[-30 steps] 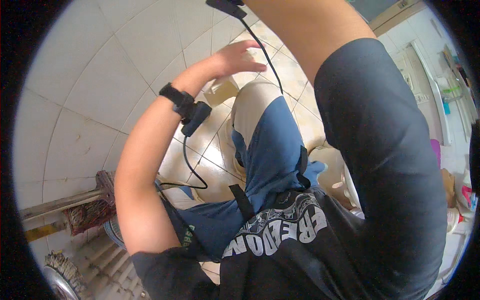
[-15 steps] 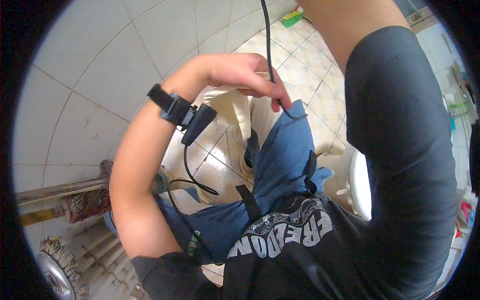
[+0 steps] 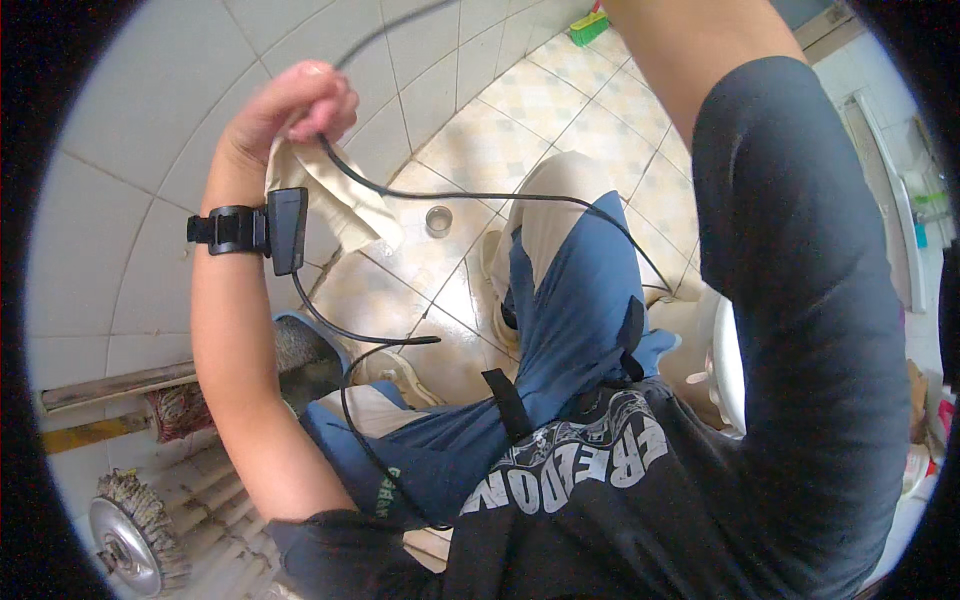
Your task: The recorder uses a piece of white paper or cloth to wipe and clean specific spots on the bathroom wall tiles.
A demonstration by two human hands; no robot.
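My left hand is raised near the tiled wall, its fingers closed round a black cable. A limp cream cloth hangs from the same hand, below the fingers. The cable runs up from the fist past the top edge, and its other stretch crosses right over my knee. A black strap with a small dark camera-like device sits on my left wrist, with a thin wire trailing from it. My right arm reaches up out of the picture, so the right hand is hidden.
Grey-white tiles line the left wall. A floor drain lies ahead, with a green broom beyond. A white toilet stands at my right. Mops and a round fibre-edged mop head crowd the lower left.
My left hand has swung left toward the wall, carrying the cloth and pulling the cable into a long line across the floor. The right arm has barely moved.
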